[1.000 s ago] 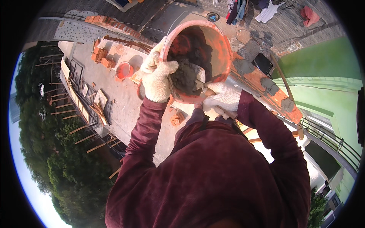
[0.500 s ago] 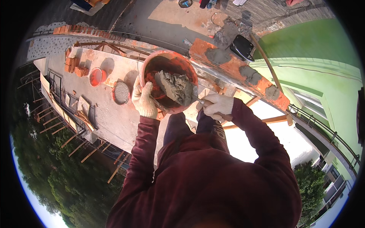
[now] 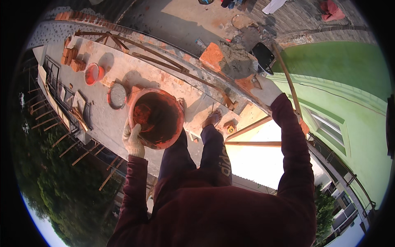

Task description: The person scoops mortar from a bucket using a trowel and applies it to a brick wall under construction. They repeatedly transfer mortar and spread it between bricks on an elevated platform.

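My left hand point(image 3: 134, 143), in a pale knitted glove, grips the rim of an orange-red bucket point(image 3: 173, 110) tilted so that its stained, shadowed inside shows. Out to the right, my gloved right hand point(image 3: 267, 90) is closed around the handle of a trowel point(image 3: 256, 83). The trowel is over the top of a brick wall point(image 3: 211, 57), at the near end of a spread of wet grey mortar point(image 3: 238, 61). Its blade is hard to make out against that mortar.
A red bucket point(image 3: 94, 74) and a bucket of grey material point(image 3: 117, 96) stand left on the concrete floor, near stacked bricks point(image 3: 69, 55). Wooden bars point(image 3: 160, 64) run along the wall. A black pan-like thing point(image 3: 262, 57) and a leaning pole point(image 3: 288, 76) lie beyond my right hand.
The mortar lump on the trowel has gone from the bucket to the wall top, where the mortar spread is larger. My right hand moved right and away; the bucket moved left and nearer.
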A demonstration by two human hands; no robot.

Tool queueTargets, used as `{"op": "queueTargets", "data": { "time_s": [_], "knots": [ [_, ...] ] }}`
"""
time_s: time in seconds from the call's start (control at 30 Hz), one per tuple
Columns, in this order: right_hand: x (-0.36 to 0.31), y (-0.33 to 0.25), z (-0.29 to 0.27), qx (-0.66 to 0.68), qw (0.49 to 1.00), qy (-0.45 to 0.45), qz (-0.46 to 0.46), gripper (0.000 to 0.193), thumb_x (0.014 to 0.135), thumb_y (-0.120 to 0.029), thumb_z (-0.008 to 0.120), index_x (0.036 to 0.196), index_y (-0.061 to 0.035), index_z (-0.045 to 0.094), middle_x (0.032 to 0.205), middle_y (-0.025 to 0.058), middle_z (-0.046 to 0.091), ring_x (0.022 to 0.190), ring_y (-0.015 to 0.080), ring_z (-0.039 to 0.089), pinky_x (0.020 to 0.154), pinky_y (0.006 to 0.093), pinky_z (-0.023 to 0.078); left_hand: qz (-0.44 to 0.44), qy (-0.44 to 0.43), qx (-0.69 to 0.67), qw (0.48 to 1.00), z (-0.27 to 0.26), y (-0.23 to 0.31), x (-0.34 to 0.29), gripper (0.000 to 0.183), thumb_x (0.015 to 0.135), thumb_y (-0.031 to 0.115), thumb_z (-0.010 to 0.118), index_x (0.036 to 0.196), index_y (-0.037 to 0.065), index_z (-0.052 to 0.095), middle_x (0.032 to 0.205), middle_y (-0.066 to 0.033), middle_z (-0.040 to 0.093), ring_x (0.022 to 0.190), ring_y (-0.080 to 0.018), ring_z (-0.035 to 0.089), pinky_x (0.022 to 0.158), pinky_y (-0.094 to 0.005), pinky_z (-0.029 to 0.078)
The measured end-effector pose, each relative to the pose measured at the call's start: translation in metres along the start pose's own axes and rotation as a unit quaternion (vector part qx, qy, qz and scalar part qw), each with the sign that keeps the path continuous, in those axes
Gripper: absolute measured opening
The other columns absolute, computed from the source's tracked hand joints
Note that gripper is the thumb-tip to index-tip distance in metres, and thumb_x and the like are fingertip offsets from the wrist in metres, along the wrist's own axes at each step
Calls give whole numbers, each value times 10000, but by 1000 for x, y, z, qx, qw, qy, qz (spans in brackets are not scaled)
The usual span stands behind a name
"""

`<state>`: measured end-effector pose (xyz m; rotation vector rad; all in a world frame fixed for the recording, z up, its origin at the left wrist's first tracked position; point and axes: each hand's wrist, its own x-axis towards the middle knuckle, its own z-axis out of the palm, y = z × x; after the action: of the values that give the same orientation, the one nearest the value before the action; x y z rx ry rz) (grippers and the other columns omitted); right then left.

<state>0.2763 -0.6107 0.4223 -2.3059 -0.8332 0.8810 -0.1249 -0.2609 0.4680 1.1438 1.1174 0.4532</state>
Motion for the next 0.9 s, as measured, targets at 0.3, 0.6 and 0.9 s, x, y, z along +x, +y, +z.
{"op": "queueTargets", "data": {
  "time_s": [0.3,0.6,0.9],
  "knots": [
    [-7,-53,54,-186,969,82,137,280,921,-205,600,1078,18,536,945,277,703,911,407,718,731,499,582,-45,13,16,999,-53,-11,-12,436,911,4,630,1345,-29,622,1118,-34,692,979,-127,645,898,-274,515],
    [-13,-21,-2,195,949,-76,236,316,1004,-356,582,1103,-64,651,658,16,574,448,128,524,405,311,415,-33,-28,5,999,-10,12,3,481,893,-9,639,1371,-37,595,1188,-38,659,1043,-123,618,925,-268,487],
    [5,-16,-22,36,927,-205,311,350,1028,-379,518,1001,-44,614,613,16,558,423,127,496,367,318,368,-43,-44,40,997,-20,22,3,484,913,9,642,1391,-31,584,1203,-29,652,1040,-106,606,930,-266,482]
  ]
}}
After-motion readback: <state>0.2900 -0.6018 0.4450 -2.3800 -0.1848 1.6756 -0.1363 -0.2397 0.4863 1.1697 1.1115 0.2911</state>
